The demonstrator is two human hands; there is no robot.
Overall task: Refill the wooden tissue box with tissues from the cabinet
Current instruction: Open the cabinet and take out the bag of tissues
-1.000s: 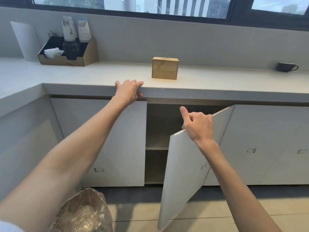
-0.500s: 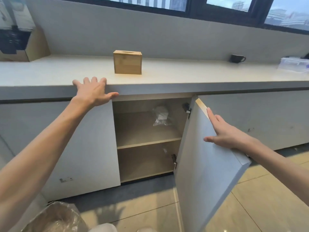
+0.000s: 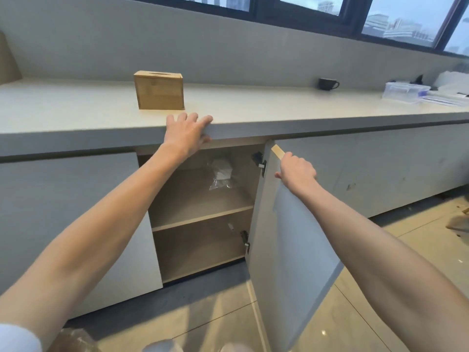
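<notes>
The wooden tissue box (image 3: 159, 90) stands upright on the pale countertop (image 3: 253, 107), its slot on top. Below it the cabinet (image 3: 200, 199) stands open. On the upper shelf lies a clear plastic pack of white tissues (image 3: 221, 174), toward the back right. My left hand (image 3: 186, 133) rests flat on the counter's front edge, just right of the box, fingers spread. My right hand (image 3: 296, 171) grips the top edge of the open white cabinet door (image 3: 291, 250).
A dark cup (image 3: 327, 84) and clear plastic containers (image 3: 406, 92) sit further right on the counter. A bin with a plastic liner (image 3: 73, 341) is at the bottom left on the tiled floor. The lower shelf holds nothing I can see.
The door has swung wide open and my right hand has moved from its face to its top edge. My left hand slid right along the counter edge. The view shifted left and closer.
</notes>
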